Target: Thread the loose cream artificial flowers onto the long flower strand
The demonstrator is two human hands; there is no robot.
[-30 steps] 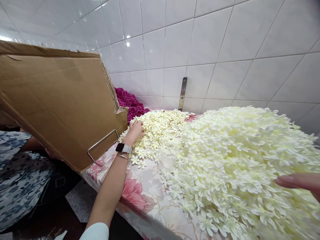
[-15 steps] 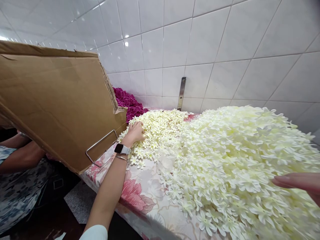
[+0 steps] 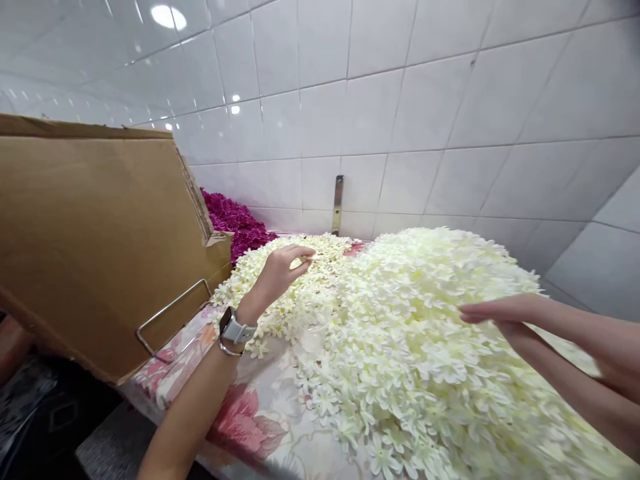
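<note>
spilling is possible

the large heap of white petalled flowers (image 3: pixel 420 333) could slide into the smaller cream blossom pile (image 3: pixel 295 303) if the right hand (image 3: pixel 600 337), pinched narrow on nothing visible, nudges it. over that pile, the left hand (image 3: pixel 276 275) has narrow fingers; a held blossom, which i cannot confirm, might drop.

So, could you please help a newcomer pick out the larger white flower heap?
Below the tiled wall lies a floral cloth. On its right, behind the right hand, the larger heap rises higher than the smaller heap by the left hand.
</note>
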